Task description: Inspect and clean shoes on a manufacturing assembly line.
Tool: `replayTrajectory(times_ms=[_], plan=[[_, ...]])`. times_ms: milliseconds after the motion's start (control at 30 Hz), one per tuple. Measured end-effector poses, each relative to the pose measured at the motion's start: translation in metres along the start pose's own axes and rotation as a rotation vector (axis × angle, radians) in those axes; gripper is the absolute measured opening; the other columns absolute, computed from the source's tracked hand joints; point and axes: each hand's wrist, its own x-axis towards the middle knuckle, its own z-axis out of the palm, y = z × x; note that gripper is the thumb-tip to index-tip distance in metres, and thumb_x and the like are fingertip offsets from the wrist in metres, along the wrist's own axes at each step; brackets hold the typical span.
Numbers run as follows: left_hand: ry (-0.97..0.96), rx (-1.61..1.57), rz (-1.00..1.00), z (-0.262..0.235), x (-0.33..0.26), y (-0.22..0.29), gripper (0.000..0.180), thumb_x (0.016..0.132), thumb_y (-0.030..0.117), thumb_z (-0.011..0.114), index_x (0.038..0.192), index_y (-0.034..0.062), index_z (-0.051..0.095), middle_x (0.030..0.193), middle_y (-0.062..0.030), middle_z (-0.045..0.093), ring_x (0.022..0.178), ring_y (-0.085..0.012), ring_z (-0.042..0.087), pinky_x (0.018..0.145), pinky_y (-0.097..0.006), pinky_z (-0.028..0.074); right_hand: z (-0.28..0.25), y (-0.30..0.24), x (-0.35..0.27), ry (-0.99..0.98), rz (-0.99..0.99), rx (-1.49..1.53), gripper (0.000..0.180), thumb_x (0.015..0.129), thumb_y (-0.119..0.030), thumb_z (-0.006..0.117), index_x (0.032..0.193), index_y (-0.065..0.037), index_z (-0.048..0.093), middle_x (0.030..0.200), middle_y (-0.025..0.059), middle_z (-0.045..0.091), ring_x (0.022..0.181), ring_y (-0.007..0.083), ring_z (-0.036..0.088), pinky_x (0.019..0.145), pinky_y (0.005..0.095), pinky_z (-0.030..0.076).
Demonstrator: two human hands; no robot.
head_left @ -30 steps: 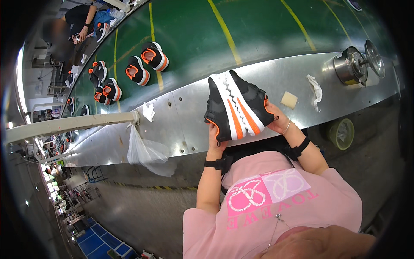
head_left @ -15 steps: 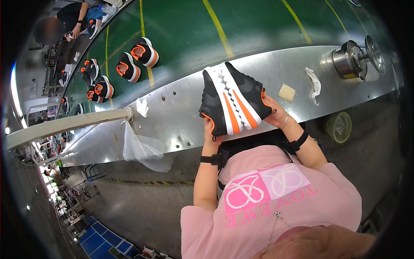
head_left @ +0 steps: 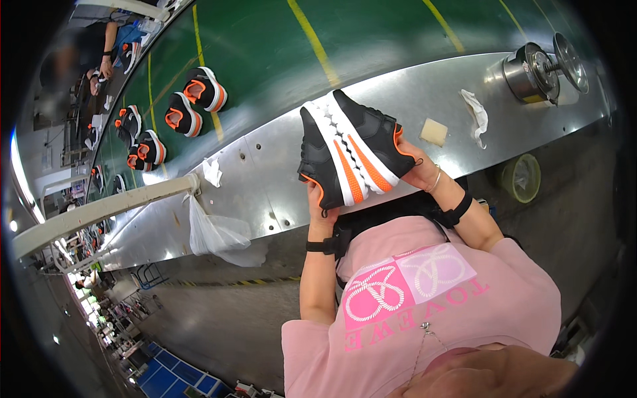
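Note:
I hold a pair of black sports shoes with white-and-orange soles pressed sole to sole, soles facing me, above the steel edge of the line. My left hand (head_left: pixel 321 200) grips the left shoe (head_left: pixel 317 158) from below at its heel. My right hand (head_left: pixel 419 167) holds the right shoe (head_left: pixel 371 136) along its side. Both wrists carry black bands.
A green conveyor belt (head_left: pixel 279 46) runs behind the steel shelf (head_left: pixel 265 166), carrying several more black-and-orange shoe pairs (head_left: pixel 192 103). On the shelf lie a yellow sponge (head_left: pixel 434 131), a white rag (head_left: pixel 476 114), crumpled paper (head_left: pixel 212 172) and a metal spindle (head_left: pixel 531 66). A plastic bag (head_left: pixel 215 232) hangs off a rail; another worker stands far left.
The held pair has tilted slightly and shifted a little to the left and up in the view. The shoe pairs on the belt have drifted leftward.

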Motion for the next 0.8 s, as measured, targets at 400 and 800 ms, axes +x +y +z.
replayTrajectory(times_ms=[400,800], plan=[[0.089,1.106,0.556,0.053,-0.029,0.094,0.048,0.083,-0.009,0.055,0.130,0.0010,0.058,0.122,-0.0121,0.064,0.109,-0.0224,0.063,0.093,-0.035,0.051,0.034,-0.034,-0.011,0.021,-0.075,-0.134,0.064,0.090,-0.014,0.051,0.151,-0.010,0.035,0.135,0.0060,0.053,0.122,0.0156,0.053,0.106,0.0320,0.040],[-0.900,2.180,1.099,0.194,-0.052,0.083,0.050,0.069,0.001,0.070,0.115,0.0209,0.070,0.131,-0.0051,0.052,0.128,-0.0276,0.049,0.109,-0.048,0.033,0.057,-0.059,-0.048,-0.046,-0.121,-0.340,0.060,0.095,-0.011,0.051,0.153,-0.007,0.034,0.122,0.0072,0.058,0.112,0.0150,0.057,0.100,0.0292,0.045]])
